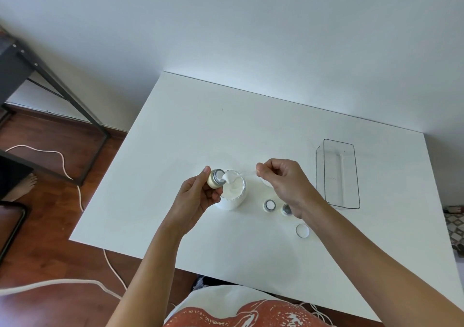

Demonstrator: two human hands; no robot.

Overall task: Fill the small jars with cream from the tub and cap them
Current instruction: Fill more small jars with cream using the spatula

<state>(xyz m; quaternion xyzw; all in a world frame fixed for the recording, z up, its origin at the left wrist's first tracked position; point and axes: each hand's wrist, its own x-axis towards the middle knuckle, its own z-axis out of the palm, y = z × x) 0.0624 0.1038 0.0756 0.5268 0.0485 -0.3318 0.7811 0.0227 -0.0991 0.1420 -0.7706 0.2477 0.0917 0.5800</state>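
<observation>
1. Cream tub (232, 196), white and open, stands on the white table (190, 131) just right of the left hand and partly behind it; white cream fills it up to the rim.
2. A clear plastic box (337, 173) lies on the table, to the right of the right hand and a little apart from it.
3. Left hand (198, 196) grips a small jar (214, 179) between thumb and curled fingers; the jar is tilted, with its open mouth turned toward the tub.
4. Right hand (283, 178) pinches the end of a thin clear spatula (247, 173) between thumb and fingers; the other fingers are curled in.
5. The spatula blade carries a lump of cream (229, 176), which touches the mouth of the held jar, above the tub.
6. Below the right hand, two more small jars stand on the table: one with white inside (269, 204), and a darker one (286, 209) just beside the wrist.
7. A loose white cap (302, 230) lies nearer the person, just beside the right forearm.
</observation>
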